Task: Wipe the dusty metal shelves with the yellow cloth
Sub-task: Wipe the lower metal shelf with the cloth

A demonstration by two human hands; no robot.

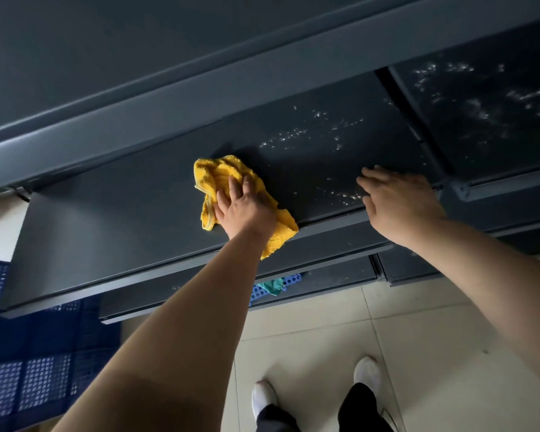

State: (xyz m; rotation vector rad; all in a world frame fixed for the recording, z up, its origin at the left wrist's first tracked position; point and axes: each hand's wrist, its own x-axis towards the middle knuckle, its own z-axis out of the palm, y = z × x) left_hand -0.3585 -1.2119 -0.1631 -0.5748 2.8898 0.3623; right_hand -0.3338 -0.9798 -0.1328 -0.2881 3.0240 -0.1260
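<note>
Over on the far left we see stacked blue perforated plastic crates sitting on the floor beside the shelving. Above them runs the dark grey metal shelf, and its left stretch looks clean and even. Moving in, there is the crumpled yellow terry cloth, lying on the shelf surface near the front edge, one corner hanging just over the lip. Our left hand is pressed flat on top of it, fingers spread and extended, palm down on the fabric, pinning it rather than gripping it in a fist. Below that, on a lower shelf, we catch a small teal rag lying on a blue perforated panel. Right of the cloth, pale dust specks dot the shelf. Then our right hand, open, fingers loosely apart, resting on the shelf's front edge and holding nothing. Further right, the neighbouring shelf panel carries heavier white smudges. Down below, white shoes and dark trousers stand on beige floor tiles.
</note>
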